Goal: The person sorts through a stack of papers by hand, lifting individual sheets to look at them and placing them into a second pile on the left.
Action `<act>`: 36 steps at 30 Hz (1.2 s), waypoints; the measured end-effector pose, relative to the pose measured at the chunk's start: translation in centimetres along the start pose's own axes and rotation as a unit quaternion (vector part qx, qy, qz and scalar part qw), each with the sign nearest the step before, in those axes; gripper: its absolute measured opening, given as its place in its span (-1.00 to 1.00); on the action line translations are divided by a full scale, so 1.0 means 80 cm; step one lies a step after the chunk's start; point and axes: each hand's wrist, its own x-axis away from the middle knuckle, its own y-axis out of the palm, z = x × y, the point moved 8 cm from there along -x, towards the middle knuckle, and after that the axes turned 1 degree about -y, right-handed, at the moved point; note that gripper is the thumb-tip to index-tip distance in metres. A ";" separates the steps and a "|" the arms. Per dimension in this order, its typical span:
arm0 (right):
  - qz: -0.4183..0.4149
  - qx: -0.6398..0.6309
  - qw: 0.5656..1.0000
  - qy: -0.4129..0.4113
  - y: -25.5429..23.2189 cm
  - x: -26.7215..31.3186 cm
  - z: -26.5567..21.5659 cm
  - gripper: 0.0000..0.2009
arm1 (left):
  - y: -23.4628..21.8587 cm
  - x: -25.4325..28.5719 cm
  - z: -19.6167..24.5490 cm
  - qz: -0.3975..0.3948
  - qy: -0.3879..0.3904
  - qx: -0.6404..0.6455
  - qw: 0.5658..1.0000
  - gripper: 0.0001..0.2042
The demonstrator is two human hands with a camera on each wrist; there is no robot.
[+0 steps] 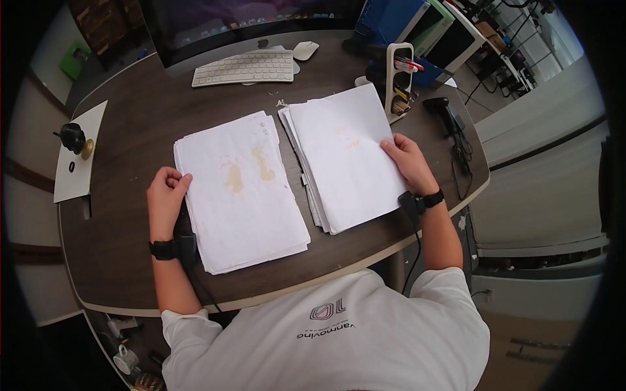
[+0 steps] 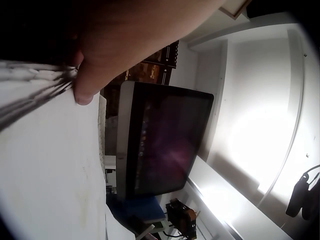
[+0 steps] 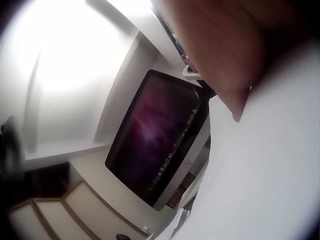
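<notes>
Two stacks of white paper lie side by side in the head view. Yellowish-brown stains mark the top sheet of the left paper stack (image 1: pixel 244 215). My left hand (image 1: pixel 166 197) pinches that stack at its left edge, thumb on top and fingers curled at the side. In the left wrist view, the thumb (image 2: pixel 84 95) presses on the sheets' edge. The right paper stack (image 1: pixel 345 176) has faint orange marks on its top sheet and uneven layers along its left side. With the thumb over the top sheet, my right hand (image 1: pixel 412 163) grips its right edge; the fingers underneath are hidden.
Behind the stacks are a white keyboard (image 1: pixel 244 68), a mouse (image 1: pixel 305 50) and a monitor (image 1: pixel 248 26). A pen holder (image 1: pixel 398 81) stands past the right stack, near a black corded device (image 1: pixel 447 117). A white board (image 1: pixel 78 166) with a black-topped object lies at the desk's left.
</notes>
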 end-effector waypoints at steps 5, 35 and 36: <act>-0.001 0.077 0.997 -0.029 0.002 -0.003 0.006 -0.72 | 0.000 0.000 0.000 0.010 -0.004 0.004 1.000 -0.73; -0.105 0.025 0.968 -0.225 0.245 0.096 -0.095 -0.60 | 0.006 0.012 0.028 -0.054 0.028 0.507 0.860 -0.84; -0.122 -0.018 0.979 -0.162 0.242 0.093 -0.082 -0.63 | 0.011 0.015 0.030 -0.066 0.011 0.517 0.854 -0.85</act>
